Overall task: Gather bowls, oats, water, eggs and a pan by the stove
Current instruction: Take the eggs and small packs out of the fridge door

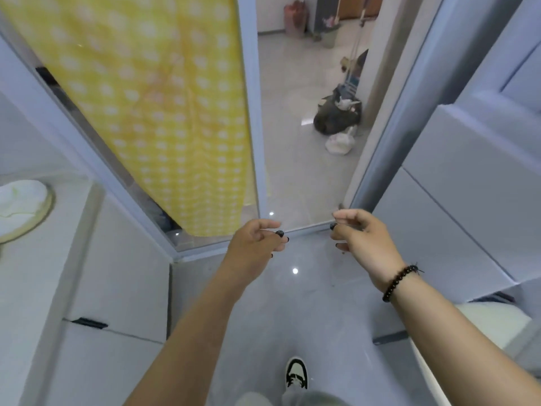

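The person is standing at an open doorway [307,159], both hands hanging out in front over the grey floor [292,303] — the left hand [257,238] and the right hand [361,238] are each loosely curled and holding nothing. A yellow checked curtain [164,106] is hanging on the glass door to the left (a beaded bracelet [399,282] is circling the right wrist). No bowls, oats, water, eggs or pan are showing — only white cabinets [456,206] and bags [336,115] on the far floor.

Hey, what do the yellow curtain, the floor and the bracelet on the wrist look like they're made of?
Curtain: looks like thin woven fabric, matte, yellow with white dots; it hangs in soft folds. Floor: probably polished ceramic or stone tile, glossy grey; it mirrors small light spots. Bracelet: round black glossy beads, maybe stone, glass or plastic; the picture can't settle which.
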Action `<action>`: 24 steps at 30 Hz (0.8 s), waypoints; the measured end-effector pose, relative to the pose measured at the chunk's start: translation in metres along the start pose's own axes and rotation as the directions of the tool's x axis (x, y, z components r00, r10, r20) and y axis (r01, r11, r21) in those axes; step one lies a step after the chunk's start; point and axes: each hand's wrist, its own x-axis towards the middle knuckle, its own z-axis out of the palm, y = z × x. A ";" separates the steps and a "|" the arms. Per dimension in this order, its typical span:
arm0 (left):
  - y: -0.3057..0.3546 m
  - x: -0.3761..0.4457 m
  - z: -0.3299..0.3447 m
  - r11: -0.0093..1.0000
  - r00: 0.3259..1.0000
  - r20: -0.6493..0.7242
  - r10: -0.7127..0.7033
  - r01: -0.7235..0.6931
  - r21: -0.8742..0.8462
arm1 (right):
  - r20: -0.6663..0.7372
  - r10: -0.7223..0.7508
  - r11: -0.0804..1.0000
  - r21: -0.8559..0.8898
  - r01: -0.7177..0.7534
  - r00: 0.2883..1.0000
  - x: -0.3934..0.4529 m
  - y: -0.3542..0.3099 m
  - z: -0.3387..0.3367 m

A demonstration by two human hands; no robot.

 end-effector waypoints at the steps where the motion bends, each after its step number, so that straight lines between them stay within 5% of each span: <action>1: 0.010 0.013 0.006 1.000 1.000 0.024 0.008 -0.008 0.009 | -0.023 -0.001 1.000 0.005 0.001 1.000 0.010 -0.005 -0.004; 11: 0.076 0.112 0.041 0.991 0.955 0.291 0.052 -0.085 0.103 | -0.308 0.022 0.999 0.039 -0.011 0.951 0.067 -0.036 -0.034; 24: 0.190 0.220 0.095 0.902 0.725 0.676 0.132 -0.371 0.222 | -0.707 -0.022 0.985 0.107 0.138 0.707 0.121 -0.099 -0.061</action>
